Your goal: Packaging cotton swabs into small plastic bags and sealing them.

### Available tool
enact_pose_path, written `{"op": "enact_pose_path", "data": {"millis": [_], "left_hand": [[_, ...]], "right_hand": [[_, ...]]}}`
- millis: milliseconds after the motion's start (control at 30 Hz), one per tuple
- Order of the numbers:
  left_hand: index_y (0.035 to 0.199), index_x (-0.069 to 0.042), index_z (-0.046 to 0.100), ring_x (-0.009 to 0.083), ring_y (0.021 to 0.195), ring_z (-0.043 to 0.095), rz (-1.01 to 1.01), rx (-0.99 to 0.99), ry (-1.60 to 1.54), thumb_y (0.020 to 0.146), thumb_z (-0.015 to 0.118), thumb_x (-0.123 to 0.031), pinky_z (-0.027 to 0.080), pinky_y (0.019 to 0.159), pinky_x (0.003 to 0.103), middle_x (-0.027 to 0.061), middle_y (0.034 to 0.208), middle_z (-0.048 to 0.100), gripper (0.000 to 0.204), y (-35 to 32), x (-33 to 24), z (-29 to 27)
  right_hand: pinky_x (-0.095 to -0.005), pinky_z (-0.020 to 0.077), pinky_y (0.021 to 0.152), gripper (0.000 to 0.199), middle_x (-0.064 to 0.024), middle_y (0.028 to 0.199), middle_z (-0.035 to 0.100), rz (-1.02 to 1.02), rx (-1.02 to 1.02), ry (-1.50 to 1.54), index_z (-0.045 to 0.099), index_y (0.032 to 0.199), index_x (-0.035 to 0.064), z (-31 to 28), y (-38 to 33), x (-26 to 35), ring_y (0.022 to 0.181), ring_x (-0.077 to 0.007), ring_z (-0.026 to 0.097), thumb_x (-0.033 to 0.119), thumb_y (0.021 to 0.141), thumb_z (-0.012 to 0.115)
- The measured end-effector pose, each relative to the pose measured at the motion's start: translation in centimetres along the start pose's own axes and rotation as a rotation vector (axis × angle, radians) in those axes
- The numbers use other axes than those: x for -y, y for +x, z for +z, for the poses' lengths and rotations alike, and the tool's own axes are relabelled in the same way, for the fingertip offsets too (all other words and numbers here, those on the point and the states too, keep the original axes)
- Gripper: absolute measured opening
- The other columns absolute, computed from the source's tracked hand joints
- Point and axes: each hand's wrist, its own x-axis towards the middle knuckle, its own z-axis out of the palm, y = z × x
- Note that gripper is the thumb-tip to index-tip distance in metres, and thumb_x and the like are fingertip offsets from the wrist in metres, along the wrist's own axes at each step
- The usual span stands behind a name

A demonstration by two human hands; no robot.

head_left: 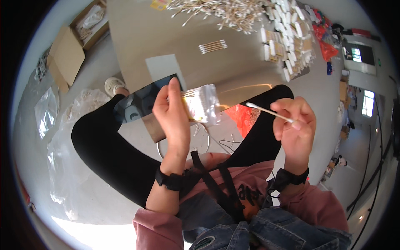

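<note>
My left hand point(171, 114) is closed around the left end of a small clear zip bag point(211, 104) with cotton swabs inside, held just past the table's near edge. To the right, above my thigh, my right hand point(296, 127) pinches a cotton swab point(266, 111) that points up and left, one white tip sticking out free. Several more swabs lie side by side in a neat row point(213, 46) on the brown table point(135, 29). Beyond them spreads a loose heap of cotton swabs point(223, 14). White-ended swab bundles or packs point(287, 35) are piled at the far right.
A pale rectangle point(160, 66) and a dark glossy sheet point(139, 100) lie at the table's near left. Red plastic point(241, 118) shows between my knees. An opened cardboard box point(66, 54) and clear plastic sheeting point(62, 158) are on the floor to the left.
</note>
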Motion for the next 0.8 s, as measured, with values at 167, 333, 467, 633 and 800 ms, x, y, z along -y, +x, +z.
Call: {"op": "enact_pose_path", "data": {"millis": [167, 333, 467, 633, 800], "left_hand": [[0.072, -0.008, 0.054, 0.0004, 0.055, 0.039, 0.023, -0.025, -0.072, 0.101, 0.059, -0.026, 0.028, 0.049, 0.022, -0.0084, 0.063, 0.045, 0.034, 0.6, -0.4, -0.9], [0.071, -0.009, 0.051, 0.0032, 0.055, 0.047, 0.004, -0.010, -0.104, 0.102, 0.056, -0.024, 0.037, 0.050, 0.023, -0.0051, 0.062, 0.047, 0.035, 0.6, -1.3, -1.0], [0.069, -0.010, 0.050, 0.0033, 0.053, 0.046, 0.019, -0.027, -0.119, 0.103, 0.055, -0.024, 0.037, 0.049, 0.023, -0.0053, 0.060, 0.047, 0.036, 0.4, -2.1, -0.6], [0.067, -0.010, 0.050, 0.0029, 0.052, 0.044, 0.042, -0.065, -0.118, 0.102, 0.055, -0.023, 0.034, 0.048, 0.023, -0.0058, 0.060, 0.047, 0.037, 1.2, -1.2, -1.4], [0.071, -0.009, 0.051, 0.0037, 0.051, 0.046, -0.001, -0.081, -0.147, 0.101, 0.058, -0.027, 0.035, 0.047, 0.023, -0.0046, 0.061, 0.048, 0.036, 1.3, -1.5, -1.7]], "right_hand": [[-0.0290, 0.0528, 0.065, 0.006, -0.0197, 0.103, 0.068, -0.177, -0.367, -0.251, 0.055, 0.090, 0.0024, -12.5, -2.8, 1.2, 0.075, -0.0188, 0.068, 0.009, 0.089, 0.056], [-0.0290, 0.0508, 0.074, 0.018, -0.0090, 0.105, 0.068, 0.513, -0.572, -0.731, 0.065, 0.106, 0.0025, -22.4, -6.0, -1.4, 0.085, -0.0176, 0.067, 0.012, 0.092, 0.056], [-0.0299, 0.0515, 0.077, 0.020, -0.0076, 0.105, 0.067, -0.001, -0.572, -1.354, 0.066, 0.110, 0.0056, -22.5, -3.6, -3.5, 0.090, -0.0180, 0.066, 0.011, 0.092, 0.060], [-0.0360, 0.0511, 0.074, 0.016, -0.0107, 0.093, 0.065, -0.408, -0.048, -1.079, 0.064, 0.102, 0.0068, -7.7, 8.2, -6.2, 0.086, -0.0284, 0.064, 0.003, 0.087, 0.064], [-0.0407, 0.0500, 0.068, 0.011, -0.0068, 0.088, 0.062, -0.520, 0.137, -1.210, 0.061, 0.091, 0.0077, -1.8, 14.9, -9.5, 0.082, -0.0307, 0.063, 0.002, 0.082, 0.064]]}}
